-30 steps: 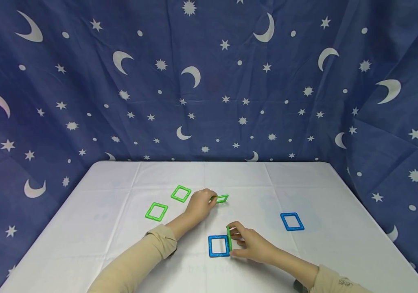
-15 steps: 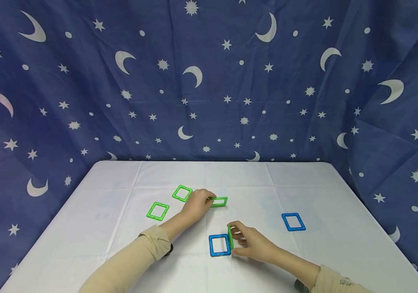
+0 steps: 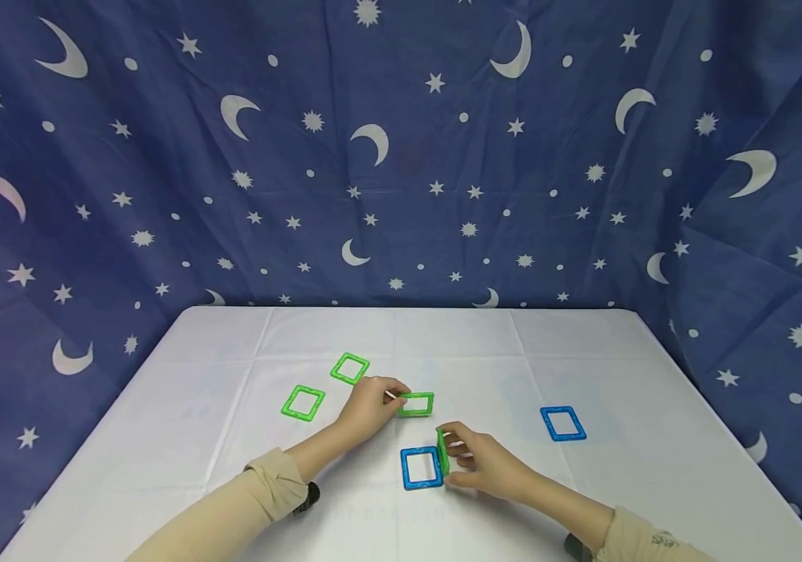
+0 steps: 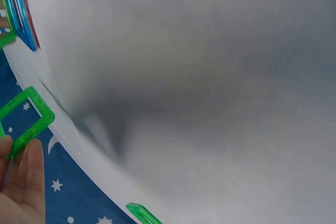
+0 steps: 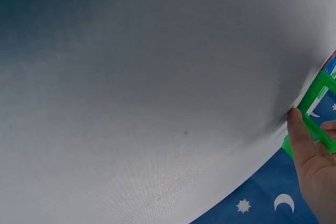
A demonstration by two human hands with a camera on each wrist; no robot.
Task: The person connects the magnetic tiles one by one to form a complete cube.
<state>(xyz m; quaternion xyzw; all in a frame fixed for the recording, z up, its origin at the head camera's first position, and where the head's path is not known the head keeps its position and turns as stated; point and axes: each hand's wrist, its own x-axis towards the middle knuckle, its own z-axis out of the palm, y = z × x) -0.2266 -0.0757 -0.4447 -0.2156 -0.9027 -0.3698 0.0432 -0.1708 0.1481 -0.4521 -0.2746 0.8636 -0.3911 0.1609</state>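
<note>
My left hand (image 3: 365,407) pinches a green square magnetic tile (image 3: 416,414) by its left side, tilted up over the middle of the table. In the left wrist view, thumb and fingers meet at a lower edge of this open-centred tile (image 4: 43,113). Nearer the front, a blue magnetic tile (image 3: 422,485) lies flat. Along its right edge stands a second green tile (image 3: 443,453), upright, held by my right hand (image 3: 488,464) with thumb at the near end and fingers at the far end. The right wrist view shows only part of that green tile (image 5: 313,88).
Two more green tiles lie flat at the left, one nearer (image 3: 296,416) and one farther back (image 3: 358,358), close behind the left hand. Another blue tile (image 3: 569,438) lies to the right. A star-patterned blue cloth (image 3: 401,156) hangs behind the white table (image 3: 471,343).
My left hand has drawn its green tile back toward the front and slightly left, and the tile now faces the head camera more. The right hand keeps its green tile in place.
</note>
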